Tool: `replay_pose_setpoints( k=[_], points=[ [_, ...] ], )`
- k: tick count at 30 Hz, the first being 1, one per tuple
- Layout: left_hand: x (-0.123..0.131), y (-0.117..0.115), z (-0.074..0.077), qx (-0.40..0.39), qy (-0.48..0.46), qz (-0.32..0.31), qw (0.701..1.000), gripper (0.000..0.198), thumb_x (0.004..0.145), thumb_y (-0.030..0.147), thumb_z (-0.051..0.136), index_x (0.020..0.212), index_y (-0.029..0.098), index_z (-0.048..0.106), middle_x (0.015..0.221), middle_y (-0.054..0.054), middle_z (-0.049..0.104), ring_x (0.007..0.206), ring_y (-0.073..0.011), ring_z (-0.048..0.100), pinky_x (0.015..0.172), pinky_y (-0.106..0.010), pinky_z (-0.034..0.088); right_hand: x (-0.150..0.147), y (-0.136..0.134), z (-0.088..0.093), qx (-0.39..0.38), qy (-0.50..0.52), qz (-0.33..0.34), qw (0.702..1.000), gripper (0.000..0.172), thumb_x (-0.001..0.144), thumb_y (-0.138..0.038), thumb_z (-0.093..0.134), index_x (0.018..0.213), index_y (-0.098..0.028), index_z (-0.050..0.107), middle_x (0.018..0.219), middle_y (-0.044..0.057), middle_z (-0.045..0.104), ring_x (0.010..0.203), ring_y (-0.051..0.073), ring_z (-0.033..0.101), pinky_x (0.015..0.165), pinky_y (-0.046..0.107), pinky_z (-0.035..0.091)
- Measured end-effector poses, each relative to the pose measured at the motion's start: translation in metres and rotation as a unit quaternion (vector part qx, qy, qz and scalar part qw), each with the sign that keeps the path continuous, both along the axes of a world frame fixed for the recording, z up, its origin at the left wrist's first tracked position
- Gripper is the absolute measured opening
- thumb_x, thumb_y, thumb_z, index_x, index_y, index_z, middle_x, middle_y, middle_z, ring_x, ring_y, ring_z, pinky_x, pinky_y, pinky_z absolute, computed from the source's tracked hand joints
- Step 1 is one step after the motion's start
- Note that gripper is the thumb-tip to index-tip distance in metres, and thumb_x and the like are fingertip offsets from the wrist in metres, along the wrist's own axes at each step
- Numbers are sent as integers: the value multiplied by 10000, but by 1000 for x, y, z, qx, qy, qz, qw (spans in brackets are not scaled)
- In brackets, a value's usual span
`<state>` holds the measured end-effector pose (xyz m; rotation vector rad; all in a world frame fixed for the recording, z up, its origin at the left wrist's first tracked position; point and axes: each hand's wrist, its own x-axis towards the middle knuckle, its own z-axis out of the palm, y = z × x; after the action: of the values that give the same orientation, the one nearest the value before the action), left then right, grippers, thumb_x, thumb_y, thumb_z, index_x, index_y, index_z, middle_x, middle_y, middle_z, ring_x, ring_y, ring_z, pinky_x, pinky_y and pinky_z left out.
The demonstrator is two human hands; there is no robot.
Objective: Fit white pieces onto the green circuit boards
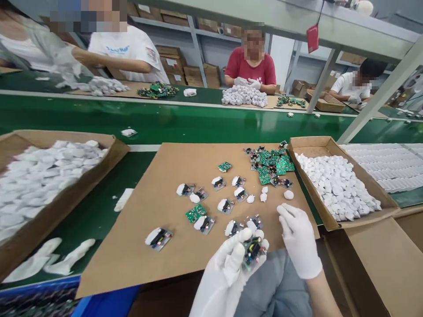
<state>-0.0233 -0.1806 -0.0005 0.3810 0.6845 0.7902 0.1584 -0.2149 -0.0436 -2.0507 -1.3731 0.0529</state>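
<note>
Both my hands wear white gloves. My left hand (233,264) is closed around a small circuit board (254,252), its component side facing up, with black and yellow parts showing. To the right, my right hand (299,240) hovers over the cardboard sheet (139,264), fingers stretched forward and nothing visible in them. Just beyond its fingertips lies a rounded white piece (288,194); several smaller white pieces (263,197) are left of it. Several boards with white pieces on them (158,238) are spread over the sheet. A heap of green boards (272,164) sits at its back right.
A carton of white pieces (342,187) stands at right, a larger one (42,185) at left. White gloves (66,259) lie at lower left. A green conveyor belt (205,121) crosses behind. Several people work beyond it, under a grey overhead beam (264,22).
</note>
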Motion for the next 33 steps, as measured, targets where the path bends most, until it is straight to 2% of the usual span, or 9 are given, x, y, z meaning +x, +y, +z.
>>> replay_pose_setpoints(
  k=[2,5,7,9,13,17,20,25,33],
  points=[
    [3,-4,-5,37,28,22,999,365,684,393,857,1007,240,780,1064,-90,748,915,-252,725,784,-328,627,-7,-16,18,59,151,-4,987,296,978,-322,490,1096,-193,728,1065,117,727,963,236,686,842,366,573],
    [8,-11,-16,125,89,70,986,421,695,386,852,1093,286,756,1110,-80,751,990,-256,715,787,-302,628,-27,-34,43,106,448,16,888,388,895,-482,628,1159,-202,673,720,36,706,531,138,612,490,246,518],
    [9,-14,-23,194,128,83,969,401,703,342,853,1088,278,760,1100,-83,759,1034,-254,708,838,-279,611,-40,-37,52,96,541,20,835,414,828,-520,701,1072,-187,663,614,3,665,406,92,511,371,197,411],
    [10,-14,-27,269,146,74,949,355,716,270,845,1063,264,770,1109,-92,758,1063,-258,701,886,-277,594,-50,-37,53,86,569,5,818,334,806,-489,744,892,-179,651,590,-5,646,403,68,488,366,169,377],
    [10,-14,-28,355,94,101,925,239,751,289,815,988,269,786,1116,-86,753,1066,-263,703,892,-304,597,-55,-35,49,111,569,55,813,226,893,-418,671,855,-196,662,629,-14,624,498,73,542,467,174,455],
    [11,-16,-22,283,132,94,945,105,743,302,825,840,272,798,1094,-63,764,1037,-236,714,857,-269,604,-51,-33,51,141,526,149,825,74,891,-293,689,939,-240,706,921,30,687,730,105,646,648,200,540],
    [9,-15,-18,244,167,56,954,262,712,349,844,945,237,799,1121,-117,757,1057,-291,708,862,-320,614,-51,-30,54,158,499,164,836,76,874,-195,692,922,-251,715,941,25,671,863,123,664,761,206,553],
    [2,-11,-15,239,191,-2,952,314,726,394,823,982,213,802,1181,-144,723,1099,-332,685,885,-341,611,-53,-30,53,160,485,151,846,101,872,-178,687,912,-261,726,943,21,658,880,118,675,768,192,558],
    [0,-15,-32,374,214,37,902,285,728,281,831,1005,334,786,1150,-57,735,1050,-278,711,898,-303,599,-55,-27,53,173,470,107,859,99,776,-150,759,733,-220,702,834,4,674,733,99,684,635,150,547]
  ],
)
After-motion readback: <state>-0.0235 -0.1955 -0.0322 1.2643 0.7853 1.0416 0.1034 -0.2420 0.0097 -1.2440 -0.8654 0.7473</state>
